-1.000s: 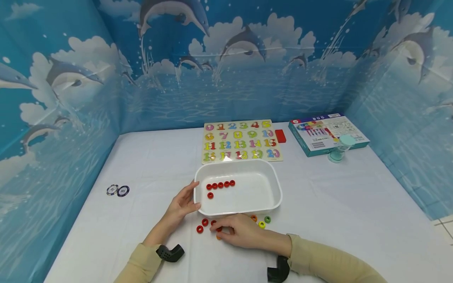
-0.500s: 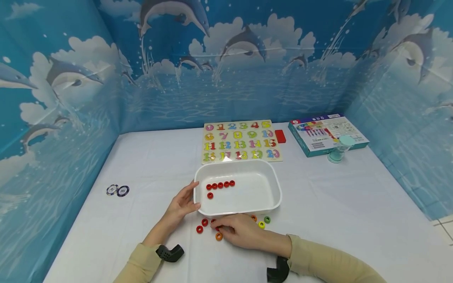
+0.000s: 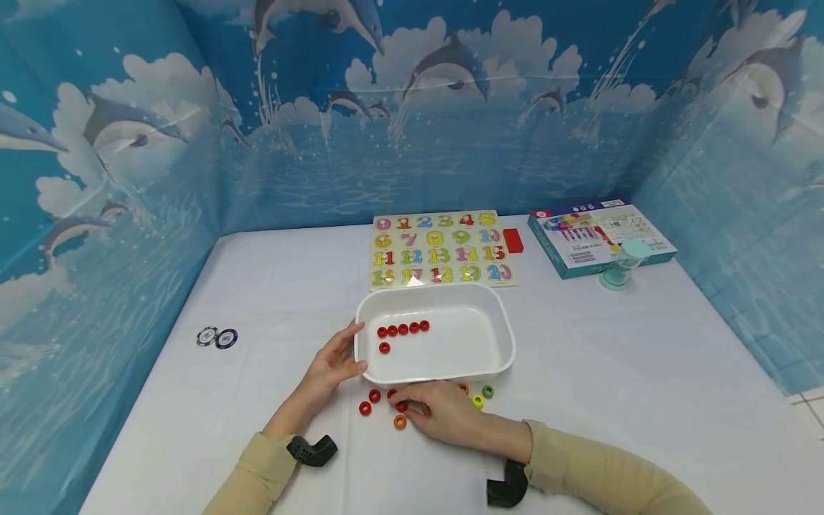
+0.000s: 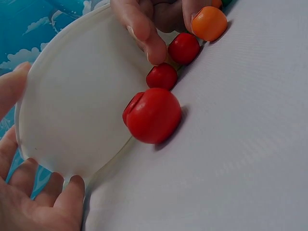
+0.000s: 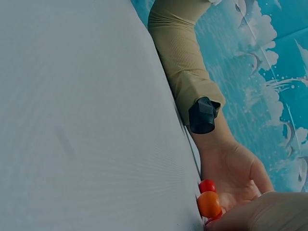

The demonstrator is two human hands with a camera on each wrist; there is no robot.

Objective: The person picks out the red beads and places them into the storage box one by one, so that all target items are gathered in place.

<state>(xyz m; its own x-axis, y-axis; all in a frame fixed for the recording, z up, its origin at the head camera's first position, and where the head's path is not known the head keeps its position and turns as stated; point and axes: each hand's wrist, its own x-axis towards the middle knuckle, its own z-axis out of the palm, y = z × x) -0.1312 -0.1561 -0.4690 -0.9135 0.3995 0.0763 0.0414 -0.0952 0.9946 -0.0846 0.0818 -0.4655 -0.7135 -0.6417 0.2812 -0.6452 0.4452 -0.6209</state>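
My left hand (image 3: 331,363) grips the left end of a white tray (image 3: 473,343), with the thumb near its front corner. Inside the tray, several red beads (image 3: 403,329) form a row, and one more red bead (image 3: 384,347) lies below it. In front of the tray, my right hand (image 3: 447,413) pinches a red bead (image 3: 402,406) between thumb and index finger, down at the cloth. Its index fingertip is beside another red bead (image 4: 161,76). Two loose red beads (image 3: 365,408) lie to the left, and an orange bead (image 3: 400,422) sits just below the fingers.
Yellow (image 3: 478,401) and green (image 3: 488,391) beads, plus a partly hidden orange one, lie right of the right hand. Behind the tray is a number puzzle board (image 3: 444,250) with a red block (image 3: 513,241). A box (image 3: 601,239), sand timer (image 3: 624,265) and two chips (image 3: 217,337) stand farther out.
The head view has tilted slightly, so everything sits a little higher. My right thumb has shifted off the orange bead, which now shows fully. The left hand keeps its place on the tray.
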